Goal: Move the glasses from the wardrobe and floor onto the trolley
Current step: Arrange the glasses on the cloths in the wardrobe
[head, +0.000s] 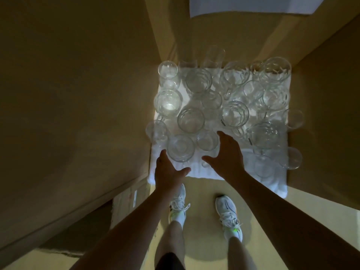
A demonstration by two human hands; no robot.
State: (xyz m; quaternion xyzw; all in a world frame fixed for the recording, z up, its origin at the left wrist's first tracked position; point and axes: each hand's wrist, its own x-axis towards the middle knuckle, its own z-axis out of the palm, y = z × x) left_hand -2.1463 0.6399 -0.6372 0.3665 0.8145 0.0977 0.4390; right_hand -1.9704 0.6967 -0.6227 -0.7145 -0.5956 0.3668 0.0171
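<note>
Glasses (224, 106) crowd a white cloth (196, 170) on the floor; left hand (169, 172) and right hand (226, 154), both released with fingers spread, flank a glass (181, 148) at the cloth's near edge.

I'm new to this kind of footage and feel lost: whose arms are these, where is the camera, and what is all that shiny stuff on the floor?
The camera sits on a person's head, looking down at their own bare arms and white sneakers. Below lies a white cloth crowded with clear drinking glasses, between brown wardrobe walls. The left hand and right hand are open, reaching toward the nearest clear glasses. Neither holds anything yet.
</note>
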